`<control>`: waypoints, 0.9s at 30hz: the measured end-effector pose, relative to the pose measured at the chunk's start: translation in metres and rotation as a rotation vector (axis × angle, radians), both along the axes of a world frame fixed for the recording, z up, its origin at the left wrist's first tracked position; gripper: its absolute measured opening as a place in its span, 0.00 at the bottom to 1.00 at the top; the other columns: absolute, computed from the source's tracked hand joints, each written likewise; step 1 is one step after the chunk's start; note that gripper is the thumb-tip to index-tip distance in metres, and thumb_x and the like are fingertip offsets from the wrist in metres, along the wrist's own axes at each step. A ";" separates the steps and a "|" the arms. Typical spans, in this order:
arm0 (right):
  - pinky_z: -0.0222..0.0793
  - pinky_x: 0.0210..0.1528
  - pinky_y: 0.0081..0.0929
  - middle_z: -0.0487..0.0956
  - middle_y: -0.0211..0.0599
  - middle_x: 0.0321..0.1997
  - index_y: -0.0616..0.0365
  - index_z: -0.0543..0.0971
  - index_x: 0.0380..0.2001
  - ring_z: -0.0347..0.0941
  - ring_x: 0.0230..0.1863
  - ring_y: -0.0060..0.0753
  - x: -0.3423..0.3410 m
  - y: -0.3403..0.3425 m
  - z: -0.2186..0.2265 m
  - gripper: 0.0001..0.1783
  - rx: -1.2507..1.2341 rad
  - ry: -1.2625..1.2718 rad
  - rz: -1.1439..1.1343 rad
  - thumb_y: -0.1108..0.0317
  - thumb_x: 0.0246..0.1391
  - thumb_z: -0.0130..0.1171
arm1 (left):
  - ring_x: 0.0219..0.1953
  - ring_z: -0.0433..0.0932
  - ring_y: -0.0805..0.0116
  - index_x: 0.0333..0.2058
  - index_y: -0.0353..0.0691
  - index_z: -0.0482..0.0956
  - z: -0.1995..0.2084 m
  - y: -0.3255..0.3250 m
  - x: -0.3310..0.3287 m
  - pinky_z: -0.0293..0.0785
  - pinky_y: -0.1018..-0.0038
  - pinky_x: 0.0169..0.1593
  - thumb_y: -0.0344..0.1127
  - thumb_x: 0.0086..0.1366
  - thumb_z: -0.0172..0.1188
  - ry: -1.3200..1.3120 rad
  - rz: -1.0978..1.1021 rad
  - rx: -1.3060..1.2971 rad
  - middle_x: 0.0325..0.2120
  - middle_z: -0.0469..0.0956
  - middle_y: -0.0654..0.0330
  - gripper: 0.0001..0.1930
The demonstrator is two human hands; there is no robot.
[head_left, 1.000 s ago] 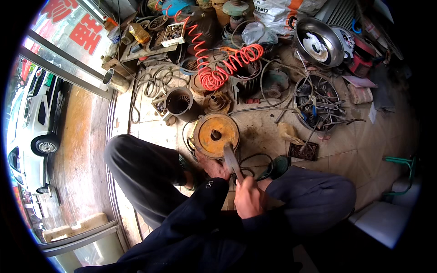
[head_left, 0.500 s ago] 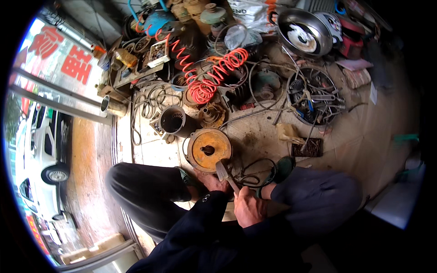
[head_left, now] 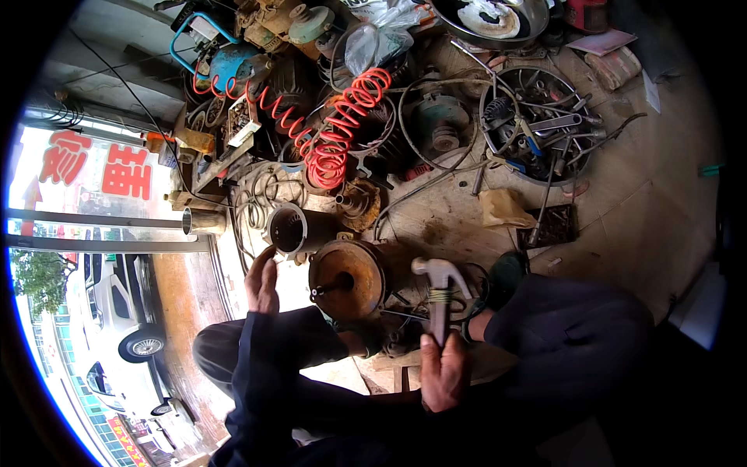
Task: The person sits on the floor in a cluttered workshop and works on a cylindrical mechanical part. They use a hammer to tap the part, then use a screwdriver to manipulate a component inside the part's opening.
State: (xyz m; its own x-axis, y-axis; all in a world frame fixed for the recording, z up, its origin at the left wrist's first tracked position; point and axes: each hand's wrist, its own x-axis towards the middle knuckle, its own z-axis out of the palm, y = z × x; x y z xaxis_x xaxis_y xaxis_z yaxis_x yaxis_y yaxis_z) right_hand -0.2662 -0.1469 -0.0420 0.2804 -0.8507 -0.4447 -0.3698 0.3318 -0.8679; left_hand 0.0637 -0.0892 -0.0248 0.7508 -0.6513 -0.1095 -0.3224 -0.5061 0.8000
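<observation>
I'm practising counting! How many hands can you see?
2: the left hand, open, near the hollow cylinder, and the right hand, gripping a hammer.

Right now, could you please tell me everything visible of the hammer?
The claw hammer has a grey, metallic-looking head, its striking face left and curved claw right. Yellowish binding wraps the upper handle; the right hand grips and hides the lower part. It points away from the person, right of the rusty round housing.
</observation>
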 end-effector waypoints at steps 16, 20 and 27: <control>0.58 0.12 0.19 0.69 0.28 0.18 0.68 0.71 0.44 0.58 0.10 0.15 0.021 -0.012 -0.018 0.11 0.364 -0.268 -0.370 0.72 0.63 0.50 | 0.63 0.69 0.57 0.60 0.32 0.73 -0.035 -0.112 0.000 0.58 0.62 0.68 0.79 0.65 0.32 0.673 -0.497 0.383 0.59 0.73 0.49 0.51; 0.58 0.11 0.18 0.70 0.31 0.21 0.68 0.71 0.46 0.61 0.12 0.15 0.026 -0.007 -0.020 0.14 0.433 -0.242 -0.501 0.70 0.59 0.54 | 0.63 0.69 0.56 0.64 0.31 0.66 -0.040 -0.116 0.006 0.61 0.61 0.67 0.87 0.55 0.37 0.718 -0.513 0.355 0.60 0.72 0.47 0.61; 0.59 0.18 0.21 0.72 0.33 0.28 0.65 0.72 0.47 0.63 0.19 0.20 0.034 0.000 -0.035 0.15 0.408 -0.236 -0.584 0.69 0.60 0.54 | 0.63 0.69 0.56 0.65 0.30 0.65 -0.045 -0.117 0.002 0.61 0.62 0.67 0.79 0.60 0.45 0.822 -0.393 0.225 0.60 0.71 0.46 0.54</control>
